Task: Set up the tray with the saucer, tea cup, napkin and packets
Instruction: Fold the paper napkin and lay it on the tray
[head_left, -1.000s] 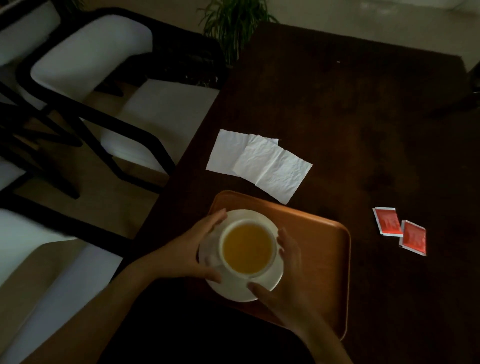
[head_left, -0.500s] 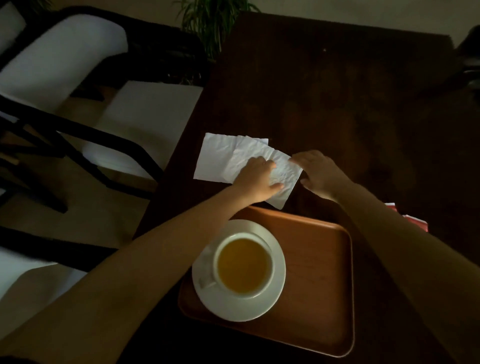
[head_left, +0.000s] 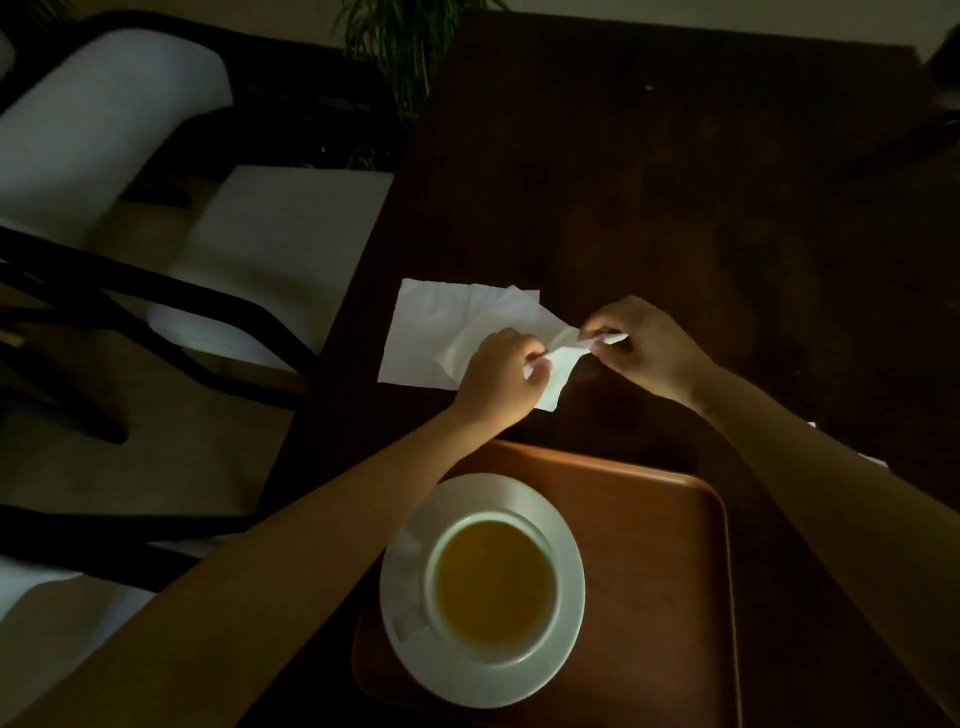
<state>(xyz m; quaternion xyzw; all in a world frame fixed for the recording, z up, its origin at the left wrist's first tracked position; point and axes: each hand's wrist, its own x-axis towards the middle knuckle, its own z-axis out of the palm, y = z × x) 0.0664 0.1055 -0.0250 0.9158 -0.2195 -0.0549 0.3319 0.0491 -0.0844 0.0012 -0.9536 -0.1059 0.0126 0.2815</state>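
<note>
An orange-brown tray (head_left: 675, 561) lies near the table's front edge. On its left half a white saucer (head_left: 405, 623) carries a white tea cup (head_left: 431, 561) full of amber tea. Beyond the tray two white napkins overlap on the dark table. My left hand (head_left: 498, 382) and my right hand (head_left: 644, 343) both pinch the upper napkin (head_left: 558, 364) and hold its right edge lifted and crumpled. The lower napkin (head_left: 426, 338) lies flat to the left. My right forearm hides the red packets, save for a pale sliver (head_left: 872, 460) at its edge.
The dark wooden table (head_left: 649, 197) stretches away beyond the napkins. White-cushioned chairs with black frames (head_left: 197, 306) stand close along its left side. A potted plant (head_left: 405, 47) sits past the table's far left corner.
Both hands left the saucer and cup, reached past the tray to the napkins, and now pinch the upper napkin, whose right edge has come up off the table.
</note>
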